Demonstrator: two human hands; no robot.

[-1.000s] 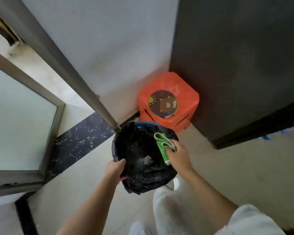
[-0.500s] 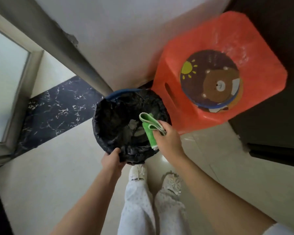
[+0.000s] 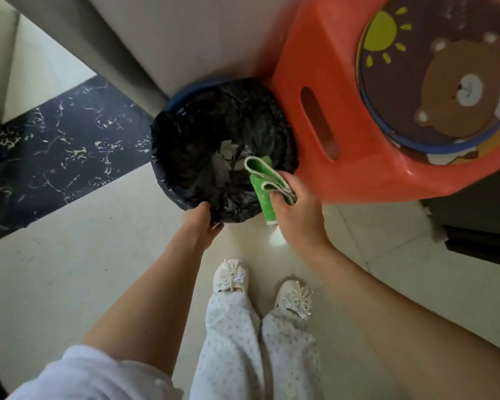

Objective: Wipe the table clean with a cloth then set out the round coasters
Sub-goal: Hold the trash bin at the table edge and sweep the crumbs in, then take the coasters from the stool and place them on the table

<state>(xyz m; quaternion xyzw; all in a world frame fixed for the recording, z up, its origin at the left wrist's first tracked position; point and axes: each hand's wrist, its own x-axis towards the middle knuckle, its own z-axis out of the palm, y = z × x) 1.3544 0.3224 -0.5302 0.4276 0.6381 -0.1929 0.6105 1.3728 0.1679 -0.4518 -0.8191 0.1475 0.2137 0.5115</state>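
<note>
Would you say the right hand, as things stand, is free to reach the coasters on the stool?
Probably not yet: the right hand grips the cloth. Nothing blocks the coasters on the stool.

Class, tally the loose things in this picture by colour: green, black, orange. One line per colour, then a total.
Green: 1, the folded cloth gripped by the right hand.
Black: 1, the bin liner, whose edge the left hand holds.
Orange: 1, the plastic stool beside the bin.
Total: 3
</note>
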